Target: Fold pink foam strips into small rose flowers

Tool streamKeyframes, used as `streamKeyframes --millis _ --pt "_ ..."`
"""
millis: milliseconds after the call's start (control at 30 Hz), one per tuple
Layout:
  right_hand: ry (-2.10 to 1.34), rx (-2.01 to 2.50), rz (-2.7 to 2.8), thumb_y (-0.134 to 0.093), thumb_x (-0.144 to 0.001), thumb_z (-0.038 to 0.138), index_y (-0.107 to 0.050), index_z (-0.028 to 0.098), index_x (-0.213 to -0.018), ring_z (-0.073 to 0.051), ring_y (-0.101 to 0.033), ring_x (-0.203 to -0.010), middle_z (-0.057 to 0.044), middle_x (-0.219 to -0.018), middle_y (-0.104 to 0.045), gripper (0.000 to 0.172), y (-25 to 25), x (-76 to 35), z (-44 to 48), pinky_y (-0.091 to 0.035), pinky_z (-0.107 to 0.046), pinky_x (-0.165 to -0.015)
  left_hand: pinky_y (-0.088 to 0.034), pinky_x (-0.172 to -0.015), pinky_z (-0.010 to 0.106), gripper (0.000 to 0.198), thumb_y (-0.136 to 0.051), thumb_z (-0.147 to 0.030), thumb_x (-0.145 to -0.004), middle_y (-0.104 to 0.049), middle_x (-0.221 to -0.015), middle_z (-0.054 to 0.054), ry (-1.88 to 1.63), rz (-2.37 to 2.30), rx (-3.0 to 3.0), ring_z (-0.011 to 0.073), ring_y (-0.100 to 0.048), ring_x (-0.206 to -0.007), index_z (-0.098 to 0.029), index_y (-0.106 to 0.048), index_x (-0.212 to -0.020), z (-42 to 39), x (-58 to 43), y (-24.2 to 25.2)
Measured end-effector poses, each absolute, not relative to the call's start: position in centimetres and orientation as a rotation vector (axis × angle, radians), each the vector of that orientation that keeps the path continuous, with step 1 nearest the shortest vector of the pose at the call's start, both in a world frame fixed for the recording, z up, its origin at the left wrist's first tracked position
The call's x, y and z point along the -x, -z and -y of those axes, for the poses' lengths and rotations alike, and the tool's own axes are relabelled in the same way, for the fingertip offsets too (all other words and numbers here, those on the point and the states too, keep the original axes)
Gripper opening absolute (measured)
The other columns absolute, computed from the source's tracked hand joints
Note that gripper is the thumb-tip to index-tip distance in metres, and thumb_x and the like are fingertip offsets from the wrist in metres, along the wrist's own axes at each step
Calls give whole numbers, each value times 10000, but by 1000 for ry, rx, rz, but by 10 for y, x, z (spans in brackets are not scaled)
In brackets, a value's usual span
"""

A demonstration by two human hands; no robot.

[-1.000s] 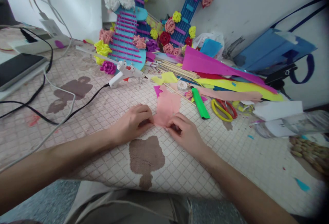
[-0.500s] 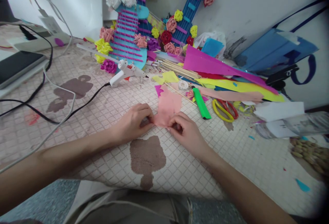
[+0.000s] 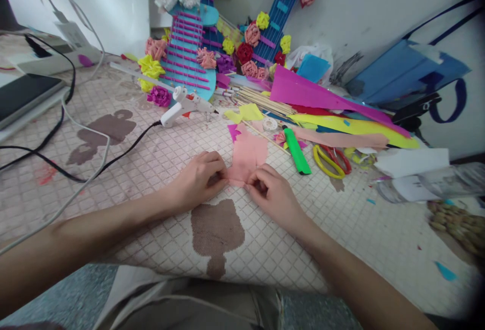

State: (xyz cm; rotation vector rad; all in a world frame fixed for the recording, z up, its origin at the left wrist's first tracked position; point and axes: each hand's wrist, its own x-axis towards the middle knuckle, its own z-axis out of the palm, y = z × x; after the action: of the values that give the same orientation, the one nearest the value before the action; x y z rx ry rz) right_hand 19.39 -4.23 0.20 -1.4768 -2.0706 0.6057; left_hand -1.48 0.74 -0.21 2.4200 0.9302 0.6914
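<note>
A small strip of pink crepe paper [image 3: 237, 182] is stretched low over the table between my two hands. My left hand [image 3: 202, 178] pinches its left end, thumb against fingers. At the other end, my right hand [image 3: 273, 193] pinches the paper with curled fingers. Just behind lie more pink paper pieces [image 3: 250, 148], overlapping it, so where one piece ends is hard to make out. A magenta scrap [image 3: 233, 131] and yellow paper scraps [image 3: 248, 112] lie beyond them.
A white hot glue gun [image 3: 185, 107] with a black cord lies at centre left. To the right are a green cutter-like tool [image 3: 296, 150] and yellow-and-red-handled scissors [image 3: 329, 162]. Wooden sticks [image 3: 261, 100], coloured paper sheets [image 3: 326, 97] and flower-decorated blue pieces [image 3: 189, 62] fill the back.
Both hands stay almost where they were, still pinching the pink paper. The paper's near edge between them now looks slightly straighter and higher.
</note>
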Motion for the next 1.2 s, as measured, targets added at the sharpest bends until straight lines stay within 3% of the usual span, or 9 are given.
streamKeyframes --millis 1200 --pt "-501 1654 2085 -528 -783 136 -507 190 -724 -137 -505 -706 -5 -796 -529 83 -3 -186 41 -374 -272 -629 -428 -729 319 58 -580 -108 -758 -557 -776 52 -654 -1016 -2463 183 -522 -773 -133 -577 -707 -9 9 3"
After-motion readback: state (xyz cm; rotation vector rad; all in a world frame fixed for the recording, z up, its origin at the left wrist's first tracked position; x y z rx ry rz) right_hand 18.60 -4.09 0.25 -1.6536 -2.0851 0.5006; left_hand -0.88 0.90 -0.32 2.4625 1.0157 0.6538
